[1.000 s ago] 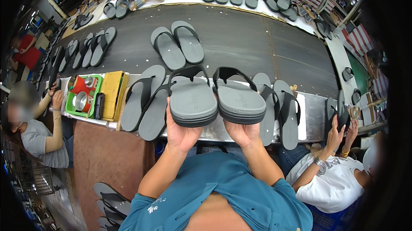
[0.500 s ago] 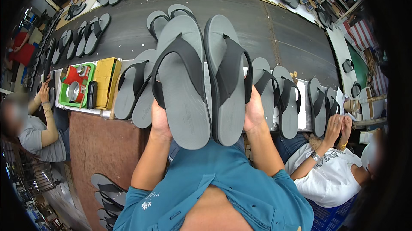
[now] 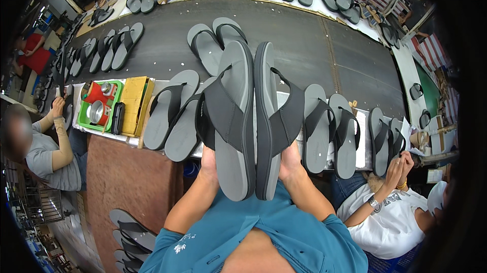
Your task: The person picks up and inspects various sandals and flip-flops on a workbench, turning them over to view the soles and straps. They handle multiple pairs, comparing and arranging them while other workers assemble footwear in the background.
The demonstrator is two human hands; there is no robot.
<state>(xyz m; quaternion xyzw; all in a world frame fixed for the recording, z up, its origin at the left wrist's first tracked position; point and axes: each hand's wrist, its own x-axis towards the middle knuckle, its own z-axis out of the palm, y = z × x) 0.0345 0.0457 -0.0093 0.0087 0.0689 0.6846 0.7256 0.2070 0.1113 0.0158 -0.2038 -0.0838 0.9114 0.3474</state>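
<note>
I hold a pair of grey flip-flops with black thong straps upright in front of me, side by side. The left flip-flop [image 3: 237, 166] is gripped from its outer side by my left hand [image 3: 209, 162], whose fingers are mostly hidden behind the sole. My right hand [image 3: 290, 160] grips the right flip-flop [image 3: 266, 171] in the same way. Both are turned so their dark side edges face each other along the middle, with a narrow gap at the toes. Close behind my left hand leans another grey flip-flop [image 3: 183, 131]; beyond my right hand stands a similar flip-flop [image 3: 317, 146].
A dark conveyor belt [image 3: 284, 29] runs across the far side, carrying more flip-flops [image 3: 205, 44]. At left sit a green basket [image 3: 115, 90] with tins and a yellow box [image 3: 137, 105]. A brown board [image 3: 132, 181] lies nearer. Co-workers sit left [image 3: 56, 161] and right [image 3: 385, 217].
The two flip-flops have come lower and turned inward, showing more of their side edges. My hands have moved down and closer together. The whole view has shifted slightly.
</note>
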